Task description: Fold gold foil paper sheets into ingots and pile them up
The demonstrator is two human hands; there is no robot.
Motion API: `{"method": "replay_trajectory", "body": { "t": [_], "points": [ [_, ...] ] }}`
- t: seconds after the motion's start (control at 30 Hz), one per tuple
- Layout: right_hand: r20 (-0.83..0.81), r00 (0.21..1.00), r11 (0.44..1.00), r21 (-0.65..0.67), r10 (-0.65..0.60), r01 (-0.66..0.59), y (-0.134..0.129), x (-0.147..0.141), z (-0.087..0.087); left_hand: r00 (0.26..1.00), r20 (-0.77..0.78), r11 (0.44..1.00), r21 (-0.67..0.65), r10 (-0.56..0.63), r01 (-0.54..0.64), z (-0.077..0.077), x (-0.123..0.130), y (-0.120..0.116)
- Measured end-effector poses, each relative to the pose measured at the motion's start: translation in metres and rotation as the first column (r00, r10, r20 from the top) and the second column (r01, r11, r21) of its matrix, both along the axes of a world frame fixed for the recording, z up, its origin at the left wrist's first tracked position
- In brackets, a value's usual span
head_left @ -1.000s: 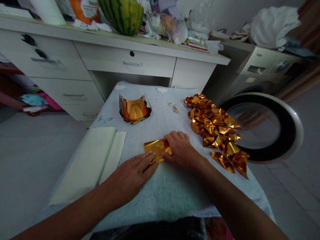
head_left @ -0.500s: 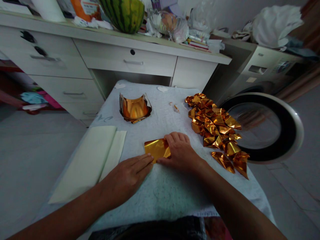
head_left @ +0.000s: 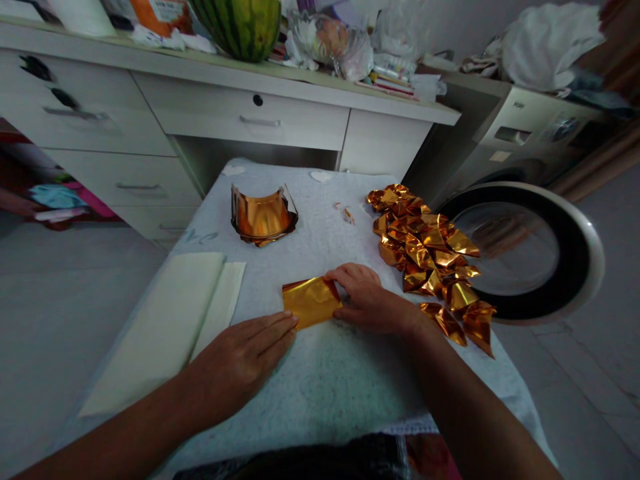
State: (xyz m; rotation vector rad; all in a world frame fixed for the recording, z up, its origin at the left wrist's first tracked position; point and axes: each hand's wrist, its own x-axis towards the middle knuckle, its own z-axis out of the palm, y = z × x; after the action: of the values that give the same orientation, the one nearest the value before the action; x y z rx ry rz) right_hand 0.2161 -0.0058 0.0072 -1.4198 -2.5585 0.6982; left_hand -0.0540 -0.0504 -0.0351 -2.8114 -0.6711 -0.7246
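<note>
A folded sheet of gold foil paper (head_left: 311, 304) lies flat on the cloth-covered table in front of me. My left hand (head_left: 250, 348) rests flat, its straight fingertips pressing the sheet's lower left corner. At the right edge, my right hand (head_left: 363, 297) grips the foil between thumb and fingers, and that side curls up slightly. Beyond the sheet stands a curved stack of gold foil sheets (head_left: 264, 217). To the right of my right hand is a heap of folded gold foil pieces (head_left: 425, 247).
Pale folded paper (head_left: 165, 327) lies left on the table (head_left: 320, 393). Small foil scraps (head_left: 347, 215) sit near the back. A white desk (head_left: 280, 127) bearing a watermelon (head_left: 243, 27) stands behind. The open round door (head_left: 583, 253) of a washing machine (head_left: 520, 127) reaches the table's right side.
My right hand has slid toward the sheet's right edge, so more of the foil shows. My left hand stays at its lower left corner. The camera view has shifted slightly.
</note>
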Motion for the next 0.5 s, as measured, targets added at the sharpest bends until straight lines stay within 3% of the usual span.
{"method": "replay_trajectory", "body": {
  "t": [0.2,0.5],
  "points": [
    [-0.042,0.998,0.998,-0.033,0.051,-0.053,0.0025,0.007,0.0011,1.0,0.003,0.999,-0.042,-0.01,0.01,-0.0052,-0.0056,-0.0016],
    [-0.073,0.994,0.996,-0.021,0.08,-0.082,0.0036,0.01,0.0006,0.999,0.041,1.0,-0.006,-0.014,0.015,0.0011,-0.0012,0.0009]
  ]
}}
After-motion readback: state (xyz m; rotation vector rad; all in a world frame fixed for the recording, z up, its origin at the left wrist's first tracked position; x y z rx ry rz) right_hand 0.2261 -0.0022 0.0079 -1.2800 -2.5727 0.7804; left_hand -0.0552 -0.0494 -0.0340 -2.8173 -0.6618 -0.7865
